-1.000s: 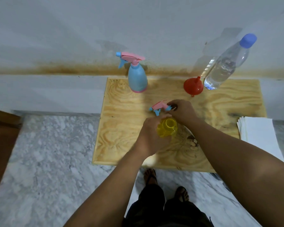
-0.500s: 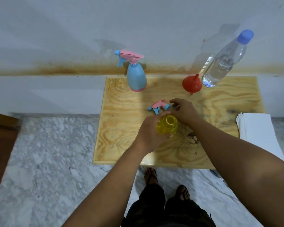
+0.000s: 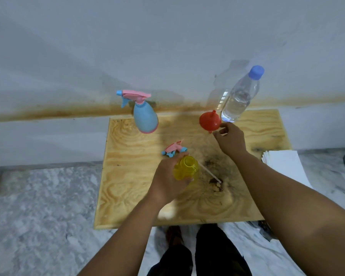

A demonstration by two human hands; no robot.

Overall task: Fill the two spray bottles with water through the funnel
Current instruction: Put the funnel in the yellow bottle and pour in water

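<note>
Now the bench [image 3: 127, 196] carries all items. Water bottle [image 3: 238, 96], capped and nearly full, stands just beyond the right hand [image 3: 230, 141], whose fingers are loosely curled beside the funnel [image 3: 209, 121], holding nothing. Blue spray bottle [image 3: 144, 118], head still on, stands well left of that hand. Left hand [image 3: 167, 180] grips the yellow spray bottle [image 3: 186, 169], open-necked and apparently empty; its spray head [image 3: 173, 149] lies just beyond. Advice: seat the funnel spout squarely in the steadied neck.

Plywood board [image 3: 127, 188] with spray head [image 3: 173, 149]
</note>
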